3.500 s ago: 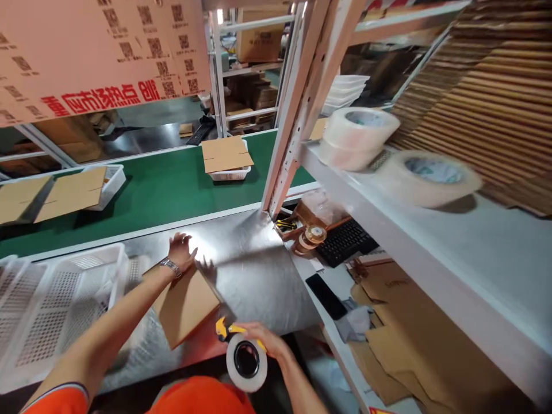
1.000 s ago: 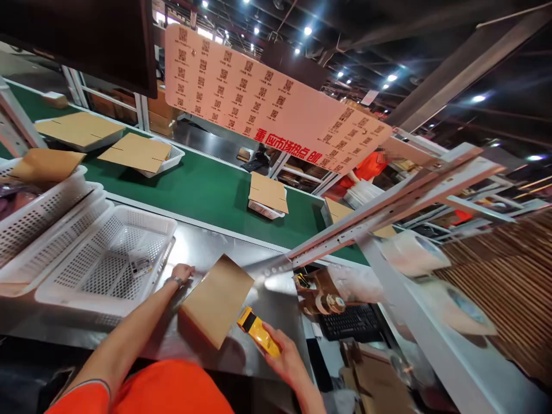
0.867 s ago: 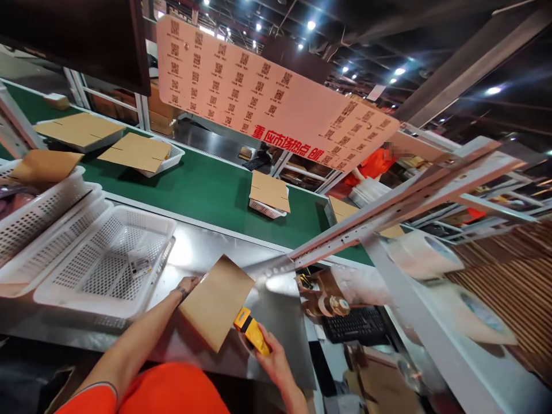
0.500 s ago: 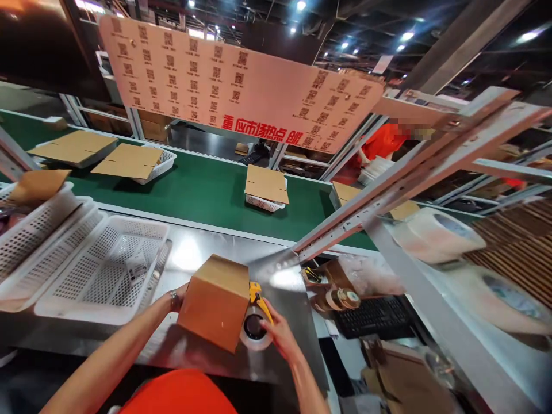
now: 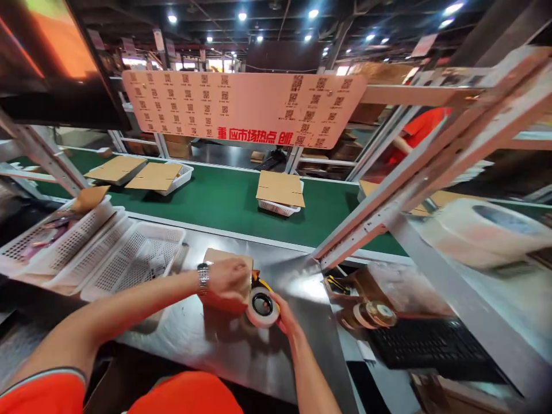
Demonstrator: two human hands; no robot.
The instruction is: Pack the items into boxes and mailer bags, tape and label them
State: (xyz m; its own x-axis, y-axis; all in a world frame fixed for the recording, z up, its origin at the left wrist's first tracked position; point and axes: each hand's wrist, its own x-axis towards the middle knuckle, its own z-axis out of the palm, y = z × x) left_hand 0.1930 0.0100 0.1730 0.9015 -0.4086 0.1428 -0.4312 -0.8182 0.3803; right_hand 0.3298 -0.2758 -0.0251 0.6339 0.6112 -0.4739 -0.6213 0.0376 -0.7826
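A small cardboard box (image 5: 226, 257) sits on the metal bench in front of me. My left hand (image 5: 233, 282), a metal watch on its wrist, reaches across the box with curled fingers pressed against its right end; the fingertips are hidden. My right hand (image 5: 285, 315) is closed around a yellow tape dispenser (image 5: 264, 283) loaded with a roll of clear tape (image 5: 263, 309). The dispenser's head touches or nearly touches the box's right side.
White perforated baskets (image 5: 138, 256) stand at the left. Behind the bench runs a green conveyor (image 5: 219, 192) carrying baskets topped with cardboard (image 5: 280, 188). A slanted metal frame post (image 5: 357, 230), a keyboard (image 5: 435, 348) and tape rolls (image 5: 375, 315) are at the right. Another person's red sleeve (image 5: 426, 129) shows beyond.
My left hand has moved from the box's left side over to its right end. The tape dispenser has tilted and come up beside the box. The camera view has turned.
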